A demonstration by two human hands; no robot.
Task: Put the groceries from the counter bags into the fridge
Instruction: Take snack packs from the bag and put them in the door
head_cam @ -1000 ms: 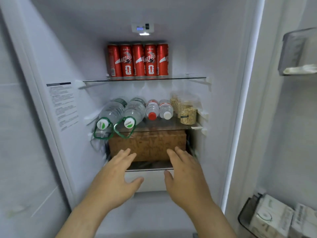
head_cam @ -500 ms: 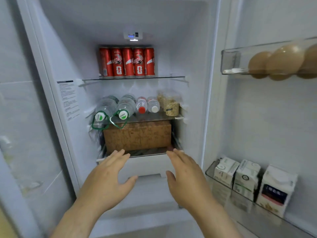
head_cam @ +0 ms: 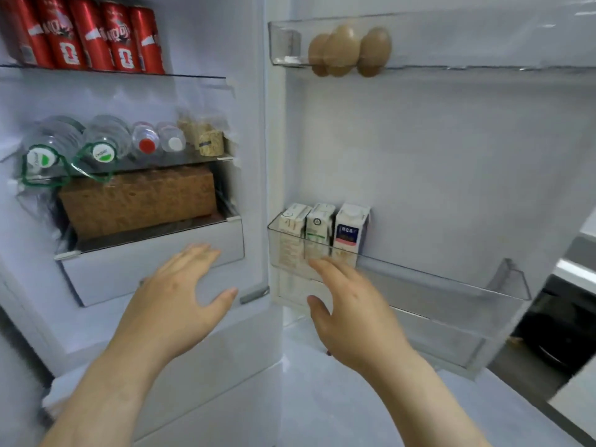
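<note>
The fridge stands open before me. Red cans line its top shelf. Water bottles and jars of grain lie on the middle shelf, with a brown box under them above a white drawer. My left hand hovers in front of the drawer, fingers spread, holding nothing. My right hand is open too, just in front of the lower door bin, near three small cartons. Brown eggs sit in the upper door bin.
The fridge door stands open to the right, and most of its lower bin right of the cartons holds nothing. A dark appliance and a pale counter edge show at the far right. White floor lies below the door.
My view has swung right and closer, bringing the door bins, eggs and cartons into sight. Both hands have drawn back from the box shelf; the right hand now sits by the door bin.
</note>
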